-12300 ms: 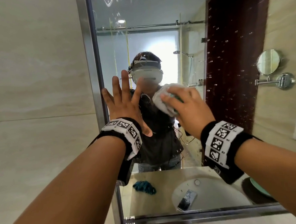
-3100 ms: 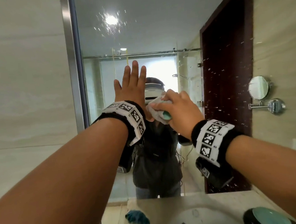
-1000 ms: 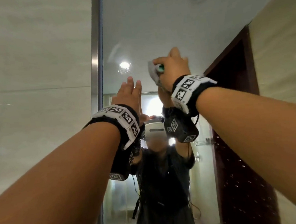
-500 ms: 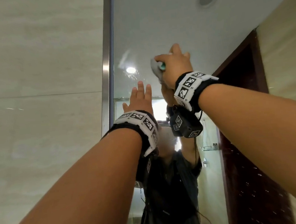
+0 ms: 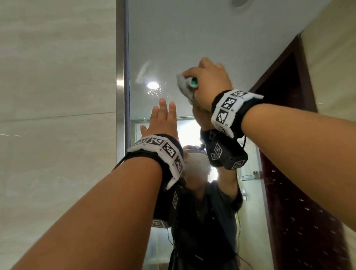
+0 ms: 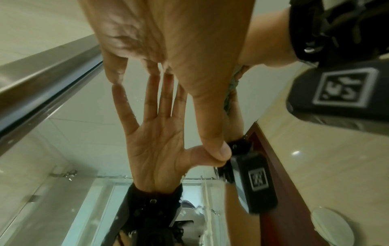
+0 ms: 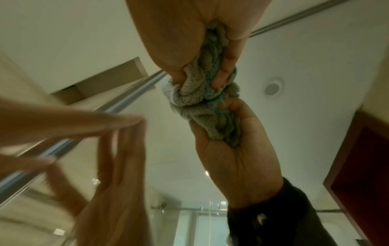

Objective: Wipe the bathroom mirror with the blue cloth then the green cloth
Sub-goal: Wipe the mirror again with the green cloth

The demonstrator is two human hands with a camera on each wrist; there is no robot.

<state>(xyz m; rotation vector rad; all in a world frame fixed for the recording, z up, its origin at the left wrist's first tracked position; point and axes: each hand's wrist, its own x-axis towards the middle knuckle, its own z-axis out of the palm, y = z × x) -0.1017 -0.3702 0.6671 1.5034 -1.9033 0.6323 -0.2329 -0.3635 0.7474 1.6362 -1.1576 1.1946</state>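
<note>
The bathroom mirror (image 5: 186, 28) fills the view ahead. High on the glass, my right hand (image 5: 209, 80) grips a bunched grey-green cloth (image 5: 185, 87) and presses it against the mirror. The right wrist view shows the fingers of that right hand (image 7: 189, 41) curled round the cloth (image 7: 202, 86), which meets its own reflection. My left hand (image 5: 161, 121) lies lower and to the left, with straight fingers flat on the glass. The left hand's fingertips (image 6: 114, 79) touch the mirror in the left wrist view. The blue cloth is out of sight.
The mirror's steel frame (image 5: 123, 75) runs vertically just left of both hands, with a tiled wall (image 5: 45, 123) beyond it. A wet smear (image 5: 145, 67) and droplets (image 5: 155, 92) sit left of the cloth. More droplets (image 5: 294, 211) speckle the reflected dark red door at the right.
Over the last three seconds my right hand carried the cloth from head height up to the upper glass. In the last half second both hands have hardly moved.
</note>
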